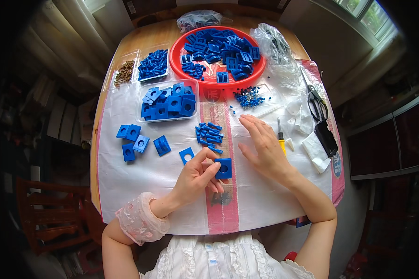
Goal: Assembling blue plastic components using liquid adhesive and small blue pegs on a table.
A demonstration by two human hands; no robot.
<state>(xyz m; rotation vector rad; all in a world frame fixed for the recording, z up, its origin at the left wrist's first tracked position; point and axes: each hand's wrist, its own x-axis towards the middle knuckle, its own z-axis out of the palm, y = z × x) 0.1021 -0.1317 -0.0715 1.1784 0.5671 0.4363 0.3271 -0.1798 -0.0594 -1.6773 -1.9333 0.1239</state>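
Between the thumb and fingers of my left hand (198, 174) is a blue square plastic piece (224, 168) with a round hole. My right hand (264, 148) hovers or rests over the sheet to the right, fingers stretched out, with nothing seen in it. Just beyond its fingertips lie small blue and clear beads (250, 97). A flat blue plate with a hole (186, 156) lies beside my left hand. Several narrow blue plastic pieces (209, 135) form a little pile ahead of it. More square blue pieces (133, 132) lie loose at the left, near one thicker blue assembled piece (162, 145).
A red round tray (173, 56) of blue parts stands at the back. Left of it are clear boxes of square plates (196, 109), narrow blue pieces (152, 65) and brown screw-like pieces (125, 72). At right lie black scissors (317, 104), a yellow-handled screwdriver (281, 142) and tissue (315, 151).
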